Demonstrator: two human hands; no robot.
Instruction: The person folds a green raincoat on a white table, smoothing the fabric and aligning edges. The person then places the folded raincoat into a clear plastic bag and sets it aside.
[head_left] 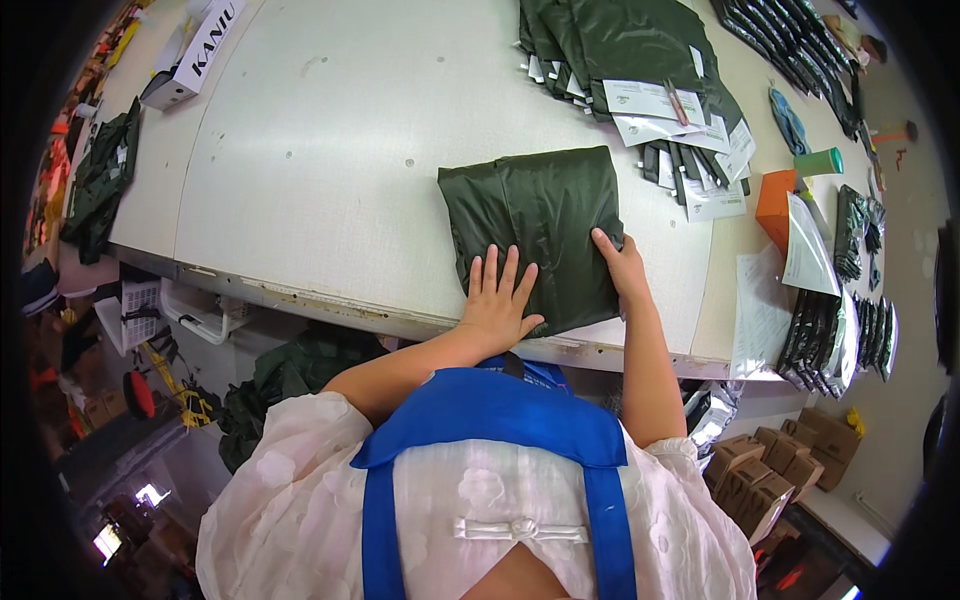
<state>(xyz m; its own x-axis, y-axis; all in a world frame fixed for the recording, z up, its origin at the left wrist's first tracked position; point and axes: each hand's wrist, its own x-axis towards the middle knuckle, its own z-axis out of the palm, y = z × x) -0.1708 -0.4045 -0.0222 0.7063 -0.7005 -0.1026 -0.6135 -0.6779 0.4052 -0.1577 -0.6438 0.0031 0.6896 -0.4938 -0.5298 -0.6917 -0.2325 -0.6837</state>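
Observation:
A dark green, shiny cloth bundle [545,195], folded into a rough square, lies near the front edge of the table. My left hand [494,308] rests flat on its lower left part, fingers spread. At the bundle's right edge is my right hand [622,265], with the thumb on top and the other fingers curled around the side, partly hidden. Beyond the bundle, to the right, is a stack of similar dark green folded pieces [640,40] with white paper tags [655,100]. Small snips [676,103] lie on those tags.
The pale table [300,170] has a worn front edge. A white box [197,55] and green cloth [108,180] are at the left. An orange box [775,208], a green roll [819,162], papers [758,310] and black packets [812,340] sit at the right. Cartons [755,490] stand below.

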